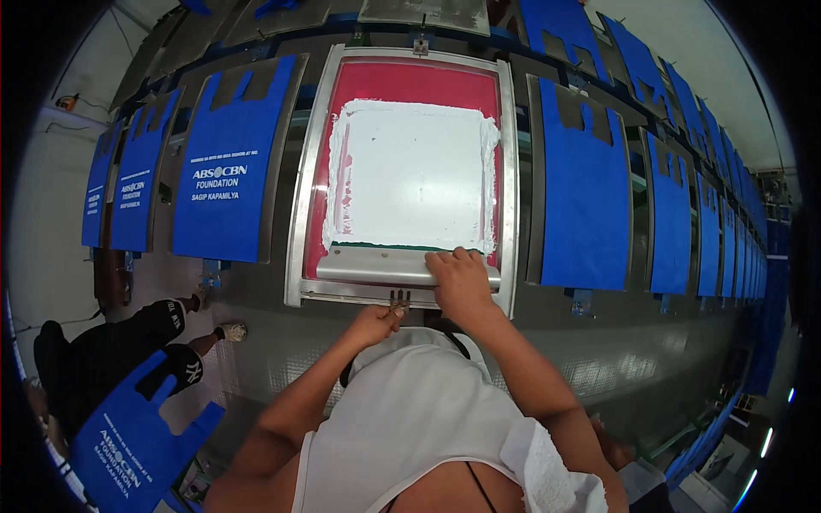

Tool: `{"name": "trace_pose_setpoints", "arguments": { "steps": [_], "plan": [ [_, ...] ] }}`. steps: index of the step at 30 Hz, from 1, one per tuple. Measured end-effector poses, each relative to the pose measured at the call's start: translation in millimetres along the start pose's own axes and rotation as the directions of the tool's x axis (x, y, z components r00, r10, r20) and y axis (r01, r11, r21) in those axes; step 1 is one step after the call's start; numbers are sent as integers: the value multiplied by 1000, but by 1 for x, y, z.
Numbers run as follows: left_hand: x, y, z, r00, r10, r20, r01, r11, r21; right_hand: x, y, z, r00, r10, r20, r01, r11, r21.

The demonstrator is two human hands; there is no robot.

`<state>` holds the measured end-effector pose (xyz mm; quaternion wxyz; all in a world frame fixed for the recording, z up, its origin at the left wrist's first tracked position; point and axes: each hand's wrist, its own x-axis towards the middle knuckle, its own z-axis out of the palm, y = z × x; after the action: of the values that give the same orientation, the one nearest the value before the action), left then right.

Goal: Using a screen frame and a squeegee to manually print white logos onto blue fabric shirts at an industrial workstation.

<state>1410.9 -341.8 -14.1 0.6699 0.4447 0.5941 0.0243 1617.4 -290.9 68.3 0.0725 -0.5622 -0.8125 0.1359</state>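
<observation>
A metal-framed screen with red mesh lies in front of me, a thick patch of white ink spread over it. A metal squeegee lies across its near end. My right hand grips the squeegee near its right end, fingers curled over the bar. Below the frame's near edge, my left hand has its fingers closed on a small metal fitting at the middle.
Blue bags lie on metal boards in rows left and right, some bearing white print. More boards stand behind the screen. Another person in dark clothing is at the lower left, beside a printed blue bag.
</observation>
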Motion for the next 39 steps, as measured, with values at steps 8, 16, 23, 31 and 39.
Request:
{"name": "trace_pose_setpoints", "arguments": {
  "steps": [8,16,23,31,39],
  "plan": [
    [-15,19,-14,980,40,-193,38,923,382,5,99,-17,978,196,69,-207,932,297],
    [34,-8,-198,413,394,-821,-110,916,385,51,145,33,943,244,226,-296,304,906],
    [27,20,-164,633,270,-725,-272,955,118,19,153,-12,909,340,242,-325,212,922],
    [78,120,47,641,405,-653,-387,904,181,-116,315,-91,838,529,133,-328,294,898],
    [131,174,202,628,344,-698,-363,923,129,-192,470,-103,849,506,151,-335,296,894]
  ]
}}
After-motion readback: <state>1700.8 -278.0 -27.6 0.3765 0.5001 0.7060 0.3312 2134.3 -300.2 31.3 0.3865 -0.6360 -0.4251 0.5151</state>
